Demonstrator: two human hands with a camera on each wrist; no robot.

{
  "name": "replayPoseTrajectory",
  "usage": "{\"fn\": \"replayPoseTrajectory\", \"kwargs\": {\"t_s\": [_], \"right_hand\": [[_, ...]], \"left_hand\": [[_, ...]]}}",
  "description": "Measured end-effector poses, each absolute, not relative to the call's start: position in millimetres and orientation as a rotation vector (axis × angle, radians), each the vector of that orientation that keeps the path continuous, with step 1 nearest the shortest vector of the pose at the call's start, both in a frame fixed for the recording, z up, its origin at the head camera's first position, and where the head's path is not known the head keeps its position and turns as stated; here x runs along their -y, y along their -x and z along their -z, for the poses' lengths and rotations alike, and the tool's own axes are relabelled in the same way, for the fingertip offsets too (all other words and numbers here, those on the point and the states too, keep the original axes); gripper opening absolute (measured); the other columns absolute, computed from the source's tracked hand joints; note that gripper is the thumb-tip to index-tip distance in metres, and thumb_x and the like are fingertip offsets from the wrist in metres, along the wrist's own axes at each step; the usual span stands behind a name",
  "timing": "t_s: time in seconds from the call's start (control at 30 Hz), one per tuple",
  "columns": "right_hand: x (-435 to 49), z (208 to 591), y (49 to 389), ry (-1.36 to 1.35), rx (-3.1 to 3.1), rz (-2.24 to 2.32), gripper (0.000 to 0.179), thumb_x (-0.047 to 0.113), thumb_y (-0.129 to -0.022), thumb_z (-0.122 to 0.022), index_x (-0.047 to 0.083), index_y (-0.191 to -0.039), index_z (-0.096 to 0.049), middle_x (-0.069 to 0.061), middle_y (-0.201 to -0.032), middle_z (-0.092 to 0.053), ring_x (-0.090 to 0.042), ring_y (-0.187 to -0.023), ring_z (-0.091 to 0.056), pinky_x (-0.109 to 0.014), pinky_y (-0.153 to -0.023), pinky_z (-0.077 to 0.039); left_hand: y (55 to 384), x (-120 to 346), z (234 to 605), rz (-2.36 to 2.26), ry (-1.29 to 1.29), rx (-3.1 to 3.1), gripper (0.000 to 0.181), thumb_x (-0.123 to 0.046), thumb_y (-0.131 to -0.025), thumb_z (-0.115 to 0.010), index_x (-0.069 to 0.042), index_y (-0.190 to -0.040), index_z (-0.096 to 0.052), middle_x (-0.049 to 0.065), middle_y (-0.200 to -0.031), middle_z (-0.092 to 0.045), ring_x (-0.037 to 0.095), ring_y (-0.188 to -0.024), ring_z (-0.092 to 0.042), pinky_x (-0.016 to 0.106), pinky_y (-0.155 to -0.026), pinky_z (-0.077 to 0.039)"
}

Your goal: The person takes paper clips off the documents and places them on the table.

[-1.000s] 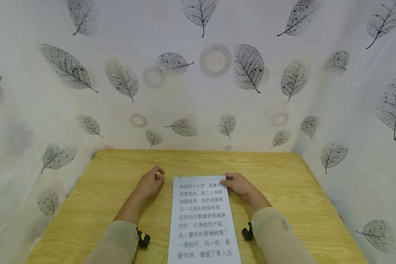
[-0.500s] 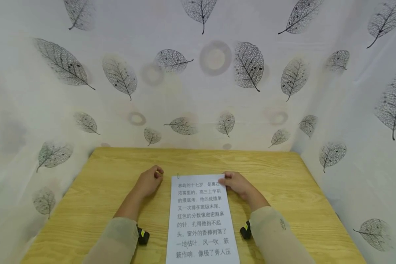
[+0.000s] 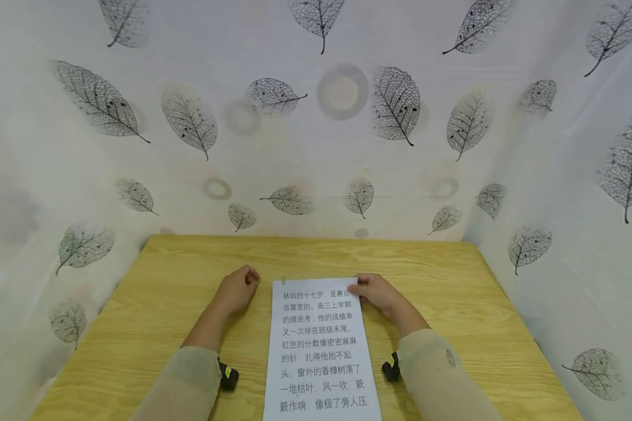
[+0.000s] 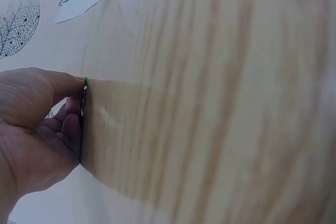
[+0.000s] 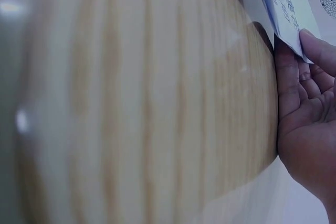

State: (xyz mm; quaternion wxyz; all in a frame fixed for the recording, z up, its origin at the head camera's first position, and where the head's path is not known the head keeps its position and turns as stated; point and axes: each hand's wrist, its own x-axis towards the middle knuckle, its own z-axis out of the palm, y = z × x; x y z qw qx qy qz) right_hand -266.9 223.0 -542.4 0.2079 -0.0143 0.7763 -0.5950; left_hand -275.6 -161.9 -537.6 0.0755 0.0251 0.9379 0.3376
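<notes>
The printed white paper (image 3: 316, 351) lies lengthwise in front of me, rows of large Chinese characters facing up. My right hand (image 3: 380, 295) pinches its top right corner, thumb on top and fingers beneath, as the right wrist view also shows. On the paper's top left edge sits a green paper clip (image 4: 65, 0). Left of that corner, apart from the paper, my left hand (image 3: 239, 289) rests on the table with fingers curled. Between its thumb and fingertips a small green paper clip (image 4: 85, 80) shows, mostly hidden by the fingers.
The wooden table (image 3: 432, 263) carries the paper and both forearms. A white curtain (image 3: 305, 152) with leaf prints stands behind it and along both sides. Black wrist cameras (image 3: 229, 376) sit under the sleeves.
The head view has shifted slightly, so paper and table appear a little further left and up. Both hands keep their hold and place.
</notes>
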Motion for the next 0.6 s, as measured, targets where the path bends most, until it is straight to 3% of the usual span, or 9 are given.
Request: {"fn": "replayPoseTrajectory", "kwargs": {"t_s": [0.23, 0.43, 0.6], "right_hand": [[-223, 542, 267, 0.027, -2.175, 1.645, 0.023, 0.016, -0.107, -0.068, -0.001, -0.122, -0.073, -0.006, -0.108, -0.082, -0.014, -0.090, -0.073, -0.025, -0.081, -0.056], [-223, 542, 266, 0.007, -2.173, 1.662, 0.023, 0.014, -0.107, -0.068, -0.001, -0.123, -0.073, -0.006, -0.109, -0.082, -0.013, -0.090, -0.073, -0.026, -0.082, -0.057], [-222, 543, 265, 0.013, -2.170, 1.668, 0.023, 0.013, -0.107, -0.068, -0.002, -0.123, -0.072, -0.010, -0.114, -0.082, -0.014, -0.092, -0.075, -0.025, -0.083, -0.059]], "left_hand": [[277, 162, 534, -1.115, -0.051, -2.780, 0.023, -0.017, -0.110, -0.054, -0.007, -0.129, -0.062, 0.018, -0.122, -0.073, 0.032, -0.108, -0.070, 0.049, -0.096, -0.058], [276, 158, 531, -1.243, 0.033, -2.780, 0.032, -0.013, -0.107, -0.046, -0.004, -0.135, -0.061, 0.020, -0.126, -0.069, 0.033, -0.108, -0.068, 0.047, -0.093, -0.058], [268, 142, 523, -1.319, 0.033, -2.803, 0.032, -0.013, -0.110, -0.048, -0.004, -0.137, -0.061, 0.019, -0.133, -0.066, 0.037, -0.124, -0.064, 0.053, -0.106, -0.055]]}}
